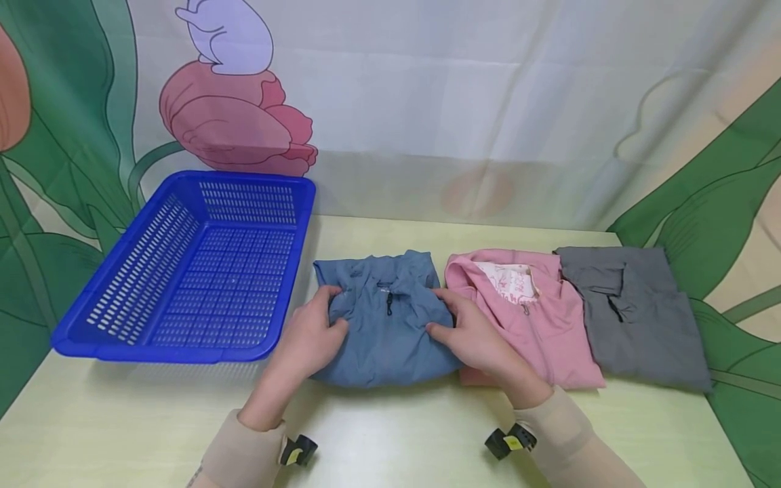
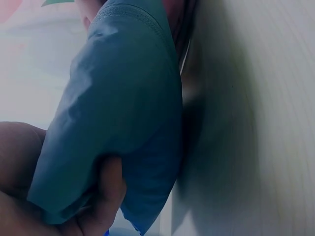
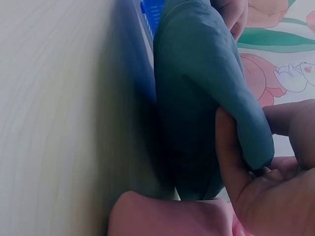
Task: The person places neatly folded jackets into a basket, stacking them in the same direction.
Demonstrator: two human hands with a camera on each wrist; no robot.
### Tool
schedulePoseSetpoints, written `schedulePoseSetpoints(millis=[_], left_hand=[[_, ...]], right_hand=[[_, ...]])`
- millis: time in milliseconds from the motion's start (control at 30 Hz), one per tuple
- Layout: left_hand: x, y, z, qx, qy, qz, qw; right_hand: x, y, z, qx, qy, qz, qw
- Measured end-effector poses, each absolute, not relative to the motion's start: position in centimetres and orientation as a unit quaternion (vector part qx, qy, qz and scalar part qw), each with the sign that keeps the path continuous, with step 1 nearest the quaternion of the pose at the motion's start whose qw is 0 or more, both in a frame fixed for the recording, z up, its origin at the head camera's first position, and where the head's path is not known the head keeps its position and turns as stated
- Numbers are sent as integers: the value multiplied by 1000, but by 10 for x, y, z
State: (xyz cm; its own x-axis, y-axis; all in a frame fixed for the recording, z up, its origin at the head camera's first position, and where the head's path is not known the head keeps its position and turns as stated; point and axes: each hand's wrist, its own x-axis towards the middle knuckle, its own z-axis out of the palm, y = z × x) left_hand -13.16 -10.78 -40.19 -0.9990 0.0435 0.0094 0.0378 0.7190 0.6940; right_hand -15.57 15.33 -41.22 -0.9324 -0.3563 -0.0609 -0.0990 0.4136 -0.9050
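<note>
A folded blue jacket [image 1: 381,346] with a black zipper pull is between both hands in the head view. My left hand [image 1: 314,332] grips its left edge, thumb on top and fingers tucked around the side. On the opposite edge my right hand [image 1: 472,329] pinches the cloth the same way. Both wrist views show the jacket's front part [image 2: 123,93] raised over the table, with a shadow below it. In the right wrist view the thumb presses into the jacket [image 3: 197,83] from the near side.
A blue plastic basket [image 1: 283,285] with nothing in it stands at the left. Right of the jacket lies a folded pink zip jacket [image 1: 567,325], its edge near my right hand, and then a folded grey garment [image 1: 653,332]. A printed curtain [image 1: 415,102] hangs behind the table [image 1: 390,434].
</note>
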Motion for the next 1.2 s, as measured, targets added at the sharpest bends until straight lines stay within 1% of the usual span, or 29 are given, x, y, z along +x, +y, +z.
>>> schedulePoseSetpoints(millis=[233, 500, 767, 1200], left_hand=[[-131, -110, -401, 34, 918, 396, -4], [-133, -114, -403, 35, 906, 422, 14], [-132, -115, -400, 37, 900, 433, 20], [-127, -116, -387, 46, 893, 446, 24]], right_hand=[[-155, 153, -411, -143, 823, -535, 129], [-154, 152, -406, -146, 822, -536, 128], [-155, 152, -405, -152, 817, -541, 132], [-156, 152, -397, -170, 832, -516, 114]])
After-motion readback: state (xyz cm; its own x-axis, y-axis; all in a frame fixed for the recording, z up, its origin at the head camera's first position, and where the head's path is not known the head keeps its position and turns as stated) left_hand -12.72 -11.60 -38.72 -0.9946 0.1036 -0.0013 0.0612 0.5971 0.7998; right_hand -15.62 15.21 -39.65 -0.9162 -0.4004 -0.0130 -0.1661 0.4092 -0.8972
